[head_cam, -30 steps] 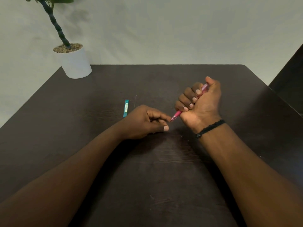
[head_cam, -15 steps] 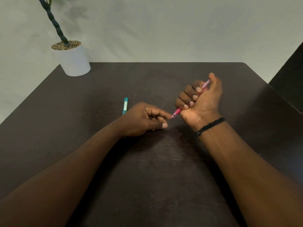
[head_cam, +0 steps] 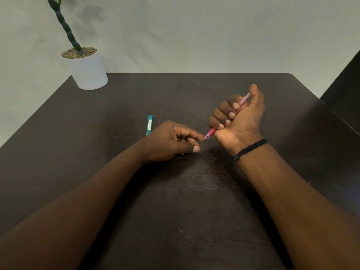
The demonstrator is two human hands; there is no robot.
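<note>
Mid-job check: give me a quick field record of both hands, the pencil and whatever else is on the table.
right hand: grips the pink pencil in a fist, fingers curled round its barrel, thumb raised by its top end
pink pencil: tilted, tip pointing toward the left hand
left hand: index fingertip at the pencil's tip; whether it pinches anything is too small to tell
teal case: flat on the table, beyond the left hand, untouched
white plant pot: table's far-left corner
bracelet: black, on right wrist
</note>
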